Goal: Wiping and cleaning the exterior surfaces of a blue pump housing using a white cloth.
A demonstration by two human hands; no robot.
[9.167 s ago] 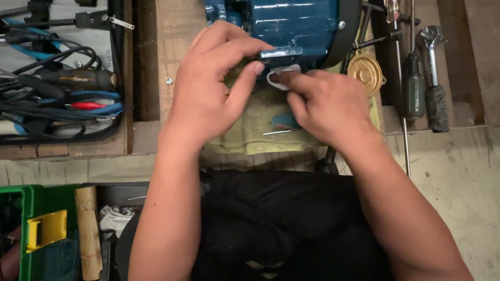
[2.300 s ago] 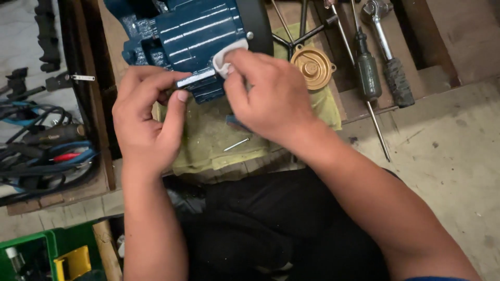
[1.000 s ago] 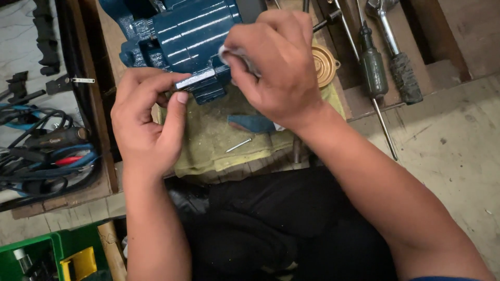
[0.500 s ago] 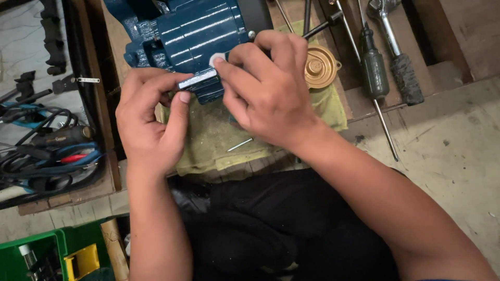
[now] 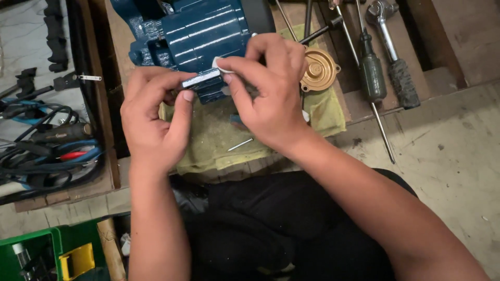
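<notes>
While the blue ribbed motor housing (image 5: 203,31) lies on the yellow-green cloth (image 5: 208,140) at the far edge of the wooden bench (image 5: 112,36), both hands work at its near side, where a small bright metal strip (image 5: 200,79) sits against the casing. That strip runs roughly left to right, tilted a little upward toward the right, and the housing's long axis follows the same slant. The left hand (image 5: 153,122) is closed around the strip's left end, thumb and forefinger pinching it against the housing. The right hand (image 5: 268,93) comes in from the other side and pinches a small white piece (image 5: 221,65) between thumb and forefinger, pressed to the casing just above the strip's right end. Both hands touch the housing, which lies directly beyond them; whether the white piece is tape or paper cannot be told.

Right of the housing, a round brass cap (image 5: 319,70) rests on the cloth, just beside the right hand's knuckles. Further right of the housing lie a dark-handled screwdriver (image 5: 371,78) and a ratchet wrench (image 5: 393,52). Nearer than the housing, a thin metal pin (image 5: 239,144) lies on the cloth. Well left of the housing sits a tangle of cables (image 5: 47,151).
</notes>
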